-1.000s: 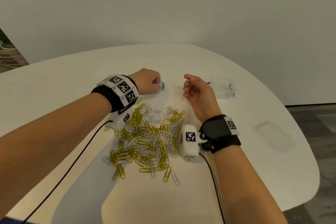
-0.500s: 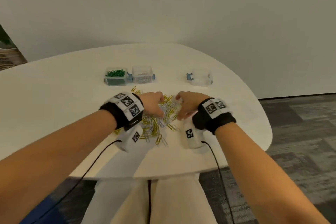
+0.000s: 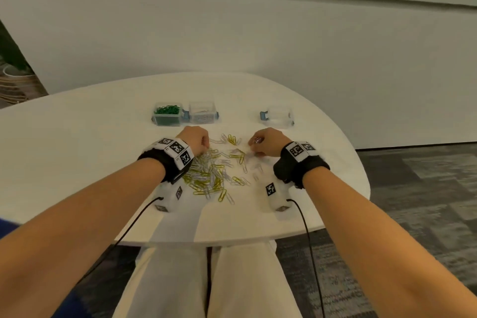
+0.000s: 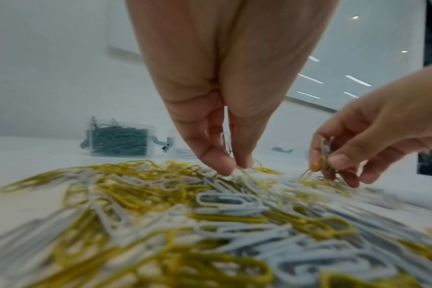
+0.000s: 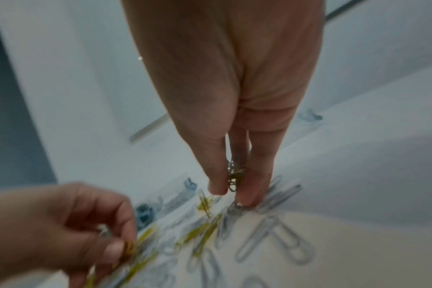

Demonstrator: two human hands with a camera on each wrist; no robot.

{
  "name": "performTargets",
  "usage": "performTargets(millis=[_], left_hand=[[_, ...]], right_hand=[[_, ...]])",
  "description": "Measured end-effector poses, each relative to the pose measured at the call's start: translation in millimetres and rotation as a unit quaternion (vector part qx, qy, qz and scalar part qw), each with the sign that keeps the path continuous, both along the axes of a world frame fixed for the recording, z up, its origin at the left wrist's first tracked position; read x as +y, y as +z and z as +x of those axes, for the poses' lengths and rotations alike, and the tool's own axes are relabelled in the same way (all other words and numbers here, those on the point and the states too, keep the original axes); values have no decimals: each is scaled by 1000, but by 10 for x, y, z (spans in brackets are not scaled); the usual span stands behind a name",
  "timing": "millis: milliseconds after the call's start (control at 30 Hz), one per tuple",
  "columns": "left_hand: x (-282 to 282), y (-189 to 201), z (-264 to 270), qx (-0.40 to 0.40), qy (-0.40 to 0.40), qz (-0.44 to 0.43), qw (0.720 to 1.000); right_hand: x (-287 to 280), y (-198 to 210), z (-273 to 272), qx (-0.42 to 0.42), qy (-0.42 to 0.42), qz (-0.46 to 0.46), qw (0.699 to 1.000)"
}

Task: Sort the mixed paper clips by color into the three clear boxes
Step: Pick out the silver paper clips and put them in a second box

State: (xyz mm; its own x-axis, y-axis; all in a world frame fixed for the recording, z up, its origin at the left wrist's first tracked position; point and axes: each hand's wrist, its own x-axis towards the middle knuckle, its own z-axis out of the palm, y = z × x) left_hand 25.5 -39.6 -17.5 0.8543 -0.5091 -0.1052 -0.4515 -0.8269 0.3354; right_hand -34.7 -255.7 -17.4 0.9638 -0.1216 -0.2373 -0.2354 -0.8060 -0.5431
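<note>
A heap of yellow and white paper clips (image 3: 211, 175) lies on the white table (image 3: 77, 137). At its far left edge my left hand (image 3: 205, 146) pinches clips between thumb and fingers (image 4: 219, 165), with yellow ones showing in the right wrist view (image 5: 128, 247). My right hand (image 3: 254, 147) is at the heap's far right and pinches a small bunch of clips (image 5: 234, 176) just above the table. Behind the heap stand three clear boxes. The left box (image 3: 167, 114) holds green clips, the middle box (image 3: 202, 112) holds white ones, and the right box (image 3: 280, 116) looks empty.
The table's rounded front edge (image 3: 232, 239) is just above my lap. Cables run back from both wrist cameras (image 3: 275, 192). A white wall rises behind the table, and dark carpet (image 3: 413, 188) lies to the right.
A second ago my left hand was near a box and my right hand was turned palm up. Both hands then dropped onto the heap, and they now pinch clips, a little further apart.
</note>
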Motion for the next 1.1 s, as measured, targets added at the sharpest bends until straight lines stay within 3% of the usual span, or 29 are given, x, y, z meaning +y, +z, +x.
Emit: performTargets(millis=[100,233,333,400,500,600,667,767,867,1100], left_hand=[[9,-7,-24,17,29,-72,997],[-1,-40,-59,109,80,-191,972],[-8,-74,-76,173,126,-258,942],[3,-56,-114,238,153,-330,900],[75,-28,-175,343,194,-451,801],[177,-74,-176,398,246,-552,690],[211,-121,-173,410,259,-581,653],[225,-159,-190,410,264,-582,651],[233,-162,-228,399,250,-558,683],[148,-181,-280,379,215,-514,739]], right_hand=[[-68,16,6,16,15,-41,999],[95,60,-4,-20,66,-126,990],[402,65,12,3,167,-114,979],[580,33,55,33,219,-164,961],[711,-44,129,9,244,-251,937],[797,-109,151,-35,243,-238,940],[834,-109,155,-50,243,-230,941],[799,-79,191,-55,238,-233,941],[675,-65,231,-44,222,-216,950],[403,-6,268,-8,130,-21,991]])
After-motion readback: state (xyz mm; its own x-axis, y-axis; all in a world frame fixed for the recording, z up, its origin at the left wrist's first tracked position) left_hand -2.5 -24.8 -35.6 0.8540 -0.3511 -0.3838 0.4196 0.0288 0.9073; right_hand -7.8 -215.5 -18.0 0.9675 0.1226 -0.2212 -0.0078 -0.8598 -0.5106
